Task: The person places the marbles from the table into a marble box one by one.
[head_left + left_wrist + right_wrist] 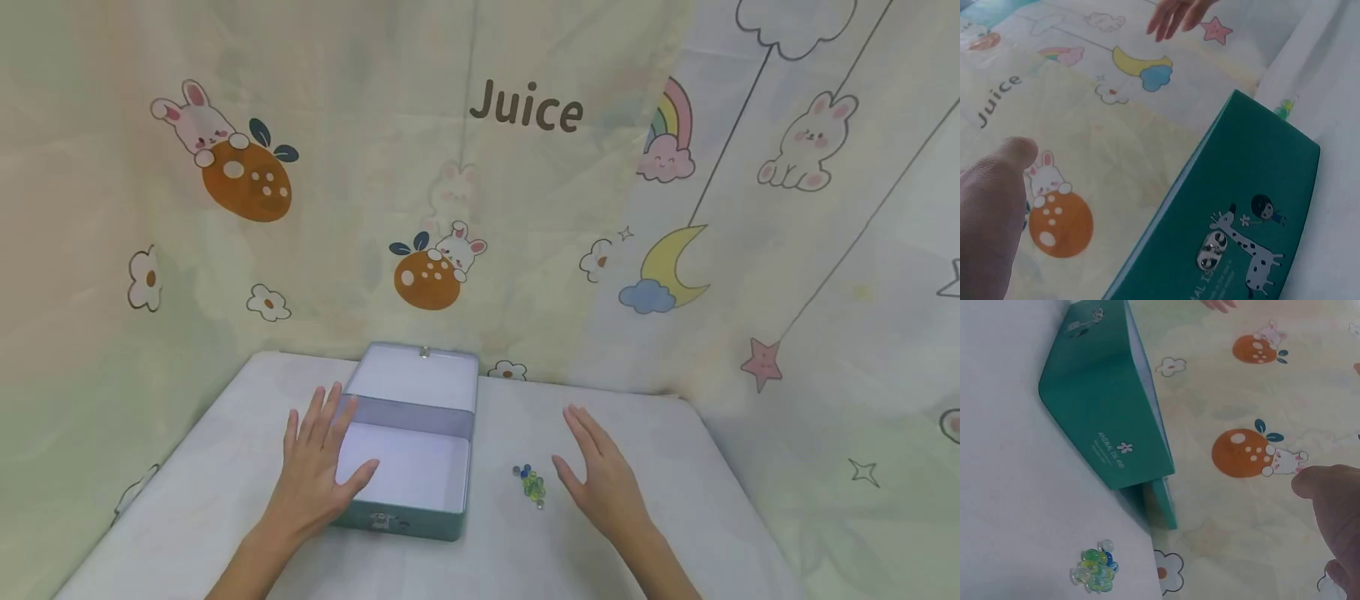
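Note:
A green tin box (411, 517) stands on the table with its lid (412, 375) tipped back and a white inside showing. Its front, with a giraffe print and a metal clasp (1212, 251), faces the left wrist camera. Above the box's left side hovers my left hand (311, 475), fingers spread and holding nothing. To the right of the box lies a small heap of glass marbles (532, 487), green, yellow, blue and clear. My right hand (609, 487) is raised just right of the marbles, fingers straight, touching nothing.
A white cloth covers the table (675, 467). Behind it and along both sides hangs a printed curtain (337, 208) with rabbits, oranges, flowers and the word Juice. The box's raised lid stands near the table's back edge.

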Available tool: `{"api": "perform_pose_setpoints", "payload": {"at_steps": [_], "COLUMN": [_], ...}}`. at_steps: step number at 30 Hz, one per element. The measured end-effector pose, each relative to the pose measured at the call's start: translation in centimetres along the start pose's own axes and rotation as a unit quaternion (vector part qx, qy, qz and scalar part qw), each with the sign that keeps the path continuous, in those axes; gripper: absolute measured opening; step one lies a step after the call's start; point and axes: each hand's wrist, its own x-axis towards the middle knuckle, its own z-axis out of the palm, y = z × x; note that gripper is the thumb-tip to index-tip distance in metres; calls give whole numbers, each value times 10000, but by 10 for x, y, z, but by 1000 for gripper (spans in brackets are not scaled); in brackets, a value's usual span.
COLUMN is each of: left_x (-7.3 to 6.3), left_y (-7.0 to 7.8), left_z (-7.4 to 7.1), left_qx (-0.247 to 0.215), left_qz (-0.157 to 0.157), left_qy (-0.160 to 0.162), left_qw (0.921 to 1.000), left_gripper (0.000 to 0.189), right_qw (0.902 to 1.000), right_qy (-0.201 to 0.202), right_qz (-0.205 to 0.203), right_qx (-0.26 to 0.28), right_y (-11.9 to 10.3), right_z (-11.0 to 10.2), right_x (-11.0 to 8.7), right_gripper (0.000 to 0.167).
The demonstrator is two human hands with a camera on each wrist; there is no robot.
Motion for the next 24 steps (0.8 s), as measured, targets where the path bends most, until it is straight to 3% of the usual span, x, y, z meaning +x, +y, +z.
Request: {"api": "perform_pose_setpoints", "payload": {"at_steps": [10,16,20,24], "left_x": [-31,-44,-49,-57], "left_y": [-35,-51,-59,-68], "left_z": [6,12,15,19], "left_qx": [-608,-1112,-1911,-2612], "left_qz": [-306,-632,-1073,-1416], "left_qy": [209,-27,-226,-461], "left_qw": [9975,9918,9754,9537], "left_gripper": [83,88,90,94], "right_qw": [9992,9977,9912,9753], "right_qy": [153,-247,-783,-1460], "right_qz": [296,634,1054,1631], "right_qx": [215,34,141,281], "right_y": [7,15,12,5], "right_z": [16,36,49,58], "right_x": [-21,-41,-50,-55], "right_gripper": [47,31,25,20]}}
